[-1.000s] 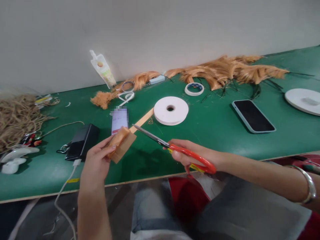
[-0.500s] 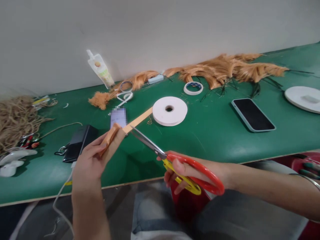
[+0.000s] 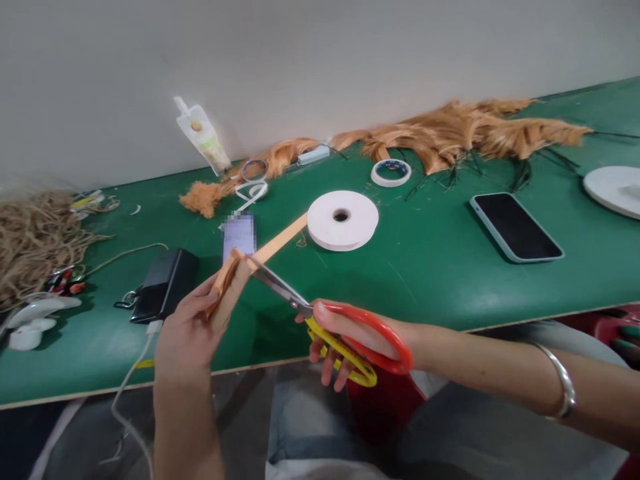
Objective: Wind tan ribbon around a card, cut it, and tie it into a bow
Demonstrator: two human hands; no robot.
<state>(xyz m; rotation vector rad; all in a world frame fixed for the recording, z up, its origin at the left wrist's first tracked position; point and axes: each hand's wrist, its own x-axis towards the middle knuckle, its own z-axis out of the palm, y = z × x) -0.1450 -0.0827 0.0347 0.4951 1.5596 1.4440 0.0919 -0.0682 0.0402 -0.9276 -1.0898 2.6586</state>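
My left hand (image 3: pixel 187 330) is closed on a folded tan bundle (image 3: pixel 231 288) with layered edges; whether it is hair or tape cannot be made out. A flat tan tape strip (image 3: pixel 283 241) stretches from this bundle to a white tape roll (image 3: pixel 325 230) lying flat on the table. Scissors (image 3: pixel 363 340) with one red and one yellow handle are in my right hand (image 3: pixel 345 330), its fingers and thumb in the loops. The blade tips meet the strip close to the bundle; whether they are fully closed is unclear.
The green table (image 3: pixel 425 280) carries a phone (image 3: pixel 517 227), a small tape ring (image 3: pixel 391 173), tan hair bundles (image 3: pixel 450 137), a black power bank (image 3: pixel 165 285) with a white cable and a tangle of cord (image 3: pixel 45 243). A pouch (image 3: pixel 203 137) leans on the wall.
My right hand has moved left with the scissors, bringing the blades from beside the strip to the strip at the bundle's edge. My left hand keeps hold of the bundle.
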